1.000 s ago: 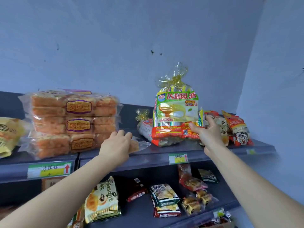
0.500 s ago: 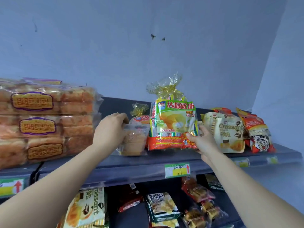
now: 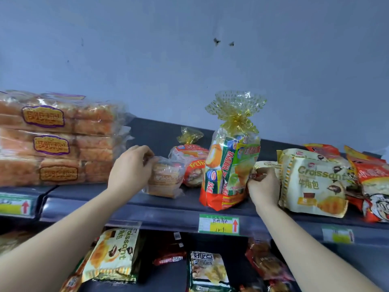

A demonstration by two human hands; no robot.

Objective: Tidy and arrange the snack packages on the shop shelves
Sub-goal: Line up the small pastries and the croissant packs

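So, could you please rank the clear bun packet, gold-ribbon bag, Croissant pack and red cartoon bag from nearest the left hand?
1. Clear bun packet, held in the left hand.
2. Gold-ribbon bag, centre.
3. Croissant pack, right.
4. Red cartoon bag, far right.

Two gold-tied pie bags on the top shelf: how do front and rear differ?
The front pie bag stands upright at the shelf edge; the rear pie bag sits further back and looks lower. The front one shows nearly whole; the rear one is partly hidden by the clear bread pack. Both have gold-tied tops.
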